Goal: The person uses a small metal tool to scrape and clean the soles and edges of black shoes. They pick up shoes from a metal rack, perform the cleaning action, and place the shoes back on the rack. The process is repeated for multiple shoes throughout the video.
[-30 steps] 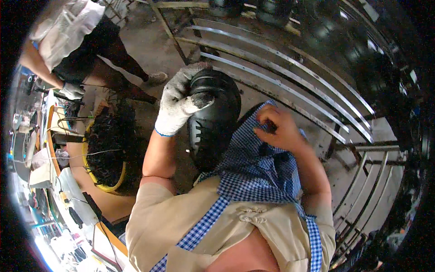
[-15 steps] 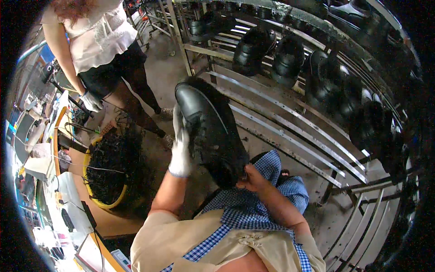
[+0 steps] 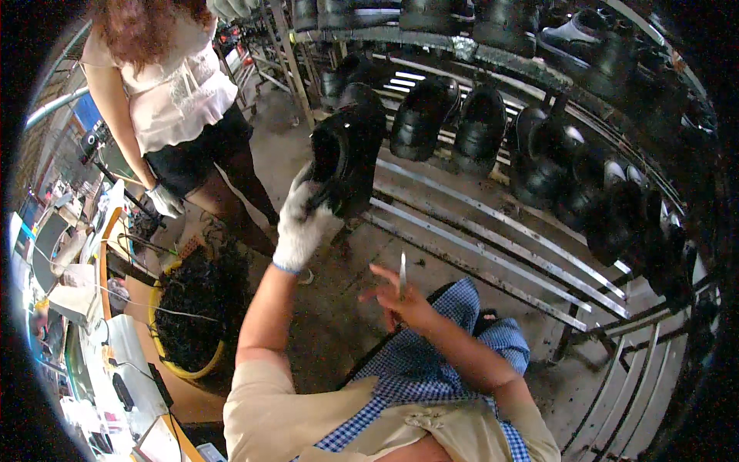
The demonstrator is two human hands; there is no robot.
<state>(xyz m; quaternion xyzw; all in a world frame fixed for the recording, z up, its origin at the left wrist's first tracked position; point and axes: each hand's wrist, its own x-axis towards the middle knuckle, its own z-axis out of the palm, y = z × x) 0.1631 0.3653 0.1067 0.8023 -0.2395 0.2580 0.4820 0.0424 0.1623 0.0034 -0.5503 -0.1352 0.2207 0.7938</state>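
Black shoe [image 3: 348, 158] is gripped by the gloved left hand [image 3: 302, 223]; small blade [image 3: 402, 273] is pinched in right hand [image 3: 400, 302] fingers.

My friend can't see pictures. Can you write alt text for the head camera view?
A gloved left hand lifts a black shoe toward a metal rack of black shoes. The bare right hand holds a small blade.

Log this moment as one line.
left hand: gloved, holds black shoe raised near rack | right hand: bare, holds small blade
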